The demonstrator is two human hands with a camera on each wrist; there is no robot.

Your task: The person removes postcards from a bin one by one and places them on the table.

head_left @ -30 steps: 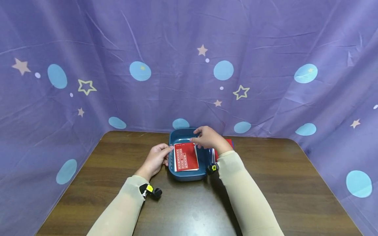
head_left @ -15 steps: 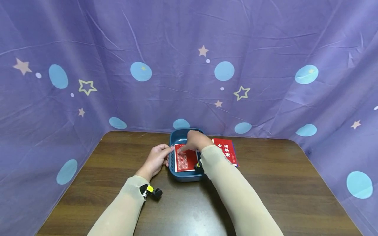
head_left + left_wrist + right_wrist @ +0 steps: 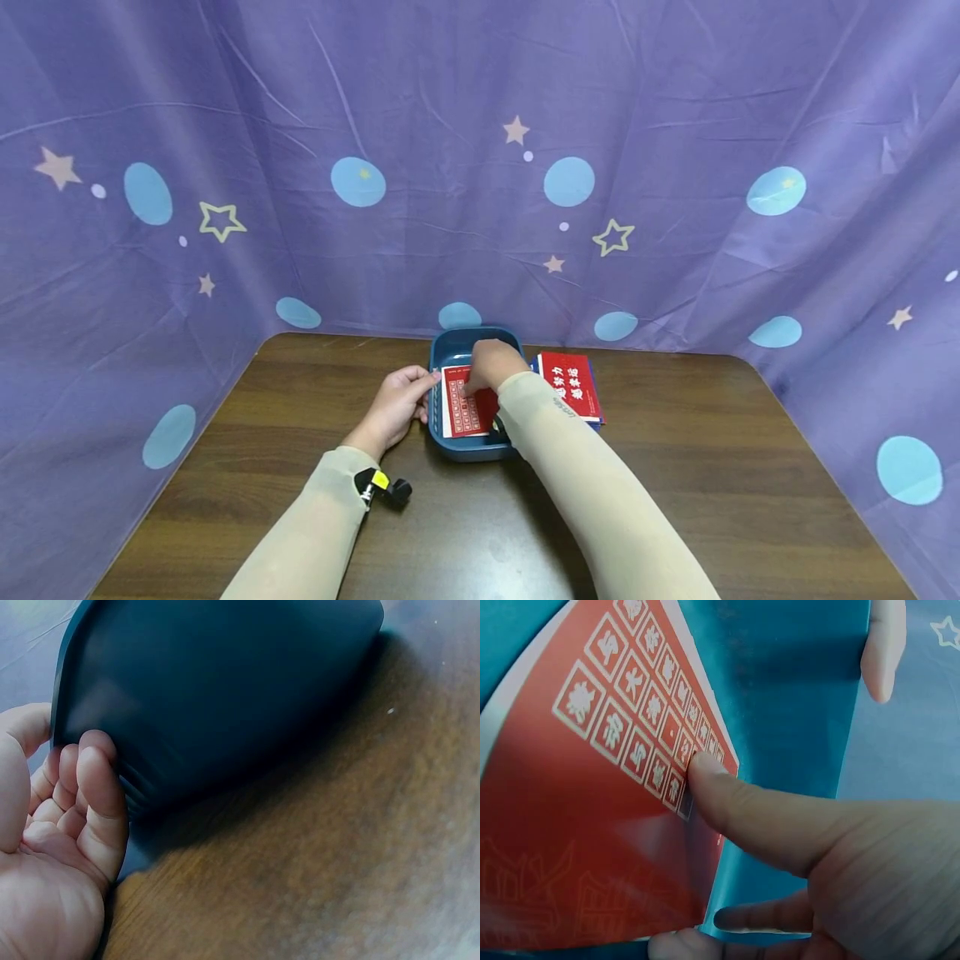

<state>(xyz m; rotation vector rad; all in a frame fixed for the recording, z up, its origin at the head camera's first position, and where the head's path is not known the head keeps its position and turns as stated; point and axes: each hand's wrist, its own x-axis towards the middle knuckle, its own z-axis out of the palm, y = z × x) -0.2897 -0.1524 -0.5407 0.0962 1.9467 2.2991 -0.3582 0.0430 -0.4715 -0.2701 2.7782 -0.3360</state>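
A dark blue plastic basket (image 3: 468,452) stands on the table, with a red card (image 3: 459,408) printed with rows of white characters in it. White edges show beneath that card. My left hand (image 3: 396,406) grips the basket's left rim, thumb on top and fingers curled against the outer wall (image 3: 225,697). Reaching into the basket, my right hand (image 3: 495,364) pinches the red card (image 3: 592,817): the thumb lies on its printed face and the fingertips are at its edge. The sleeve hides part of the basket's right side.
To the right of the basket lies a pile of red cards (image 3: 576,379) with large white characters, with blue edges below; the right sleeve covers part of it. A purple curtain (image 3: 480,167) hangs behind the brown wooden table (image 3: 712,467).
My right hand has moved left and down from the basket's right side onto the red card, uncovering the pile on the right. The left hand has stayed on the rim.
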